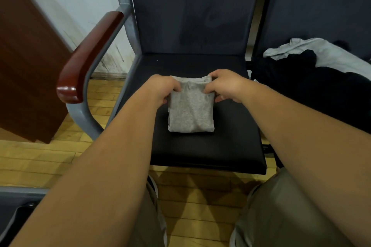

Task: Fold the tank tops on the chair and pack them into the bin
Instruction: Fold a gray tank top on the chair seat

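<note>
A grey tank top (190, 110) lies folded into a small rectangle on the black seat of the chair (210, 150). My left hand (162, 88) grips its upper left corner, with the thumb on top of the cloth. My right hand (222, 86) pinches its upper right corner. On the seat to the right lies a loose heap of clothes, with a black garment (301, 74) over a light grey one (325, 52). No bin shows in this view.
The chair has a dark padded back (190, 10) and a red-brown wooden armrest (88, 56) on the left. A brown door or panel (26, 62) stands at far left. Below is wooden flooring (200, 196), and my knees sit at the bottom edge.
</note>
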Available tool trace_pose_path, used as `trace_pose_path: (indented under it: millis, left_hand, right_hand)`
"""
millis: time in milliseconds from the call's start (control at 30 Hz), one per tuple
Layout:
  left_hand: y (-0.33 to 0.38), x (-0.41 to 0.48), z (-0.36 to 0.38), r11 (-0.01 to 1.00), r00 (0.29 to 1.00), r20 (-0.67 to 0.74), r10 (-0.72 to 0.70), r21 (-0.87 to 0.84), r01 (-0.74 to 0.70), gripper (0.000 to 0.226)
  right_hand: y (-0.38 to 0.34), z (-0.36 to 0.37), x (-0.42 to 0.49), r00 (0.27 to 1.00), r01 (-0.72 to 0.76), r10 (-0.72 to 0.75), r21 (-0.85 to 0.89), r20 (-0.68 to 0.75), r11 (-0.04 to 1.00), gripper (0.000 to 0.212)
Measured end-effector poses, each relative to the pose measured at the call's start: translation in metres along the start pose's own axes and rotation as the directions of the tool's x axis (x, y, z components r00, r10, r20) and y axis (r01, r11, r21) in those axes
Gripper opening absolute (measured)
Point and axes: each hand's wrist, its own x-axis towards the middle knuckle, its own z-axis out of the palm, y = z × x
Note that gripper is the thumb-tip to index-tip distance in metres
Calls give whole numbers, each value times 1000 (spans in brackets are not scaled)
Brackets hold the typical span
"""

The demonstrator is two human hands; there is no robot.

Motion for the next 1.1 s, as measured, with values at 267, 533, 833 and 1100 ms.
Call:
trace_pose_path:
  millis: [267, 533, 833, 1100]
  left_hand:
    - [-13, -48, -17, 980, 971, 138, 197, 11, -200, 37]
    - [-28, -85, -34, 949, 943, 111, 313, -3, -315, 35]
    - [-19, -134, -70, 893, 894, 23, 448, -46, -447, 29]
    - [-37, -182, -152, 830, 819, -139, 557, 40, -557, 27]
  right_hand:
    - [-9, -1, -52, 993, 80, -76, -52, 89, 995, 43]
    - [-15, 6, -99, 968, 236, -248, -232, -27, 944, 24]
    - [-50, 29, -146, 897, 388, -424, -234, -129, 892, 26]
    - [-114, 80, -179, 856, 450, -512, -378, -76, 809, 18]
